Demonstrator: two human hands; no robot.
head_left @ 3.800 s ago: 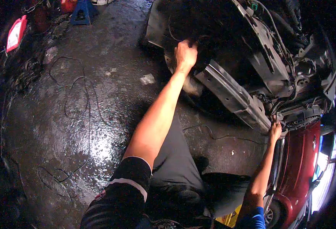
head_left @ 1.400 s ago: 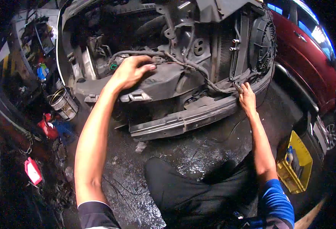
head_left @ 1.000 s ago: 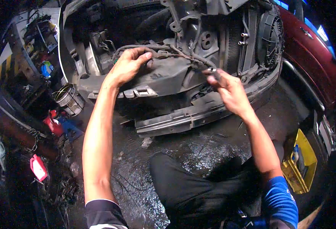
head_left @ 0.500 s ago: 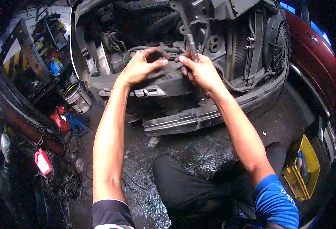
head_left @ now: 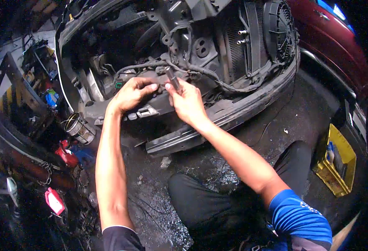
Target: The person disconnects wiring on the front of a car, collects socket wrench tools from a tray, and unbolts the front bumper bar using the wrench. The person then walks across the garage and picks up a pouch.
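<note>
My right hand (head_left: 188, 102) is closed around a metal socket tool (head_left: 171, 76), its socket end pointing up past the thumb. The rest of the tool is hidden in the palm. Facing it, my left hand (head_left: 129, 95) has thumb and fingers curled together in a pinch. A small dark piece seems to lie between the fingertips of both hands, too small to name. Both hands are over the stripped front end of a car, above a dark plastic panel (head_left: 95, 109). Behind them runs a wiring harness (head_left: 211, 74), and a green connector (head_left: 118, 85) shows left of my left hand.
A cooling fan (head_left: 279, 31) and radiator (head_left: 253, 46) stand at the right. The metal bumper beam (head_left: 173, 142) crosses in front of my knees. A yellow crate (head_left: 336, 188), a bucket (head_left: 85, 136) and a red-pink bottle (head_left: 55, 201) are on the floor. A dark red car (head_left: 330, 46) is alongside.
My view has turned, so the car front sits further left and is tilted. Both hands have shifted left and down in view, closer together, with the socket tool still in my right hand.
</note>
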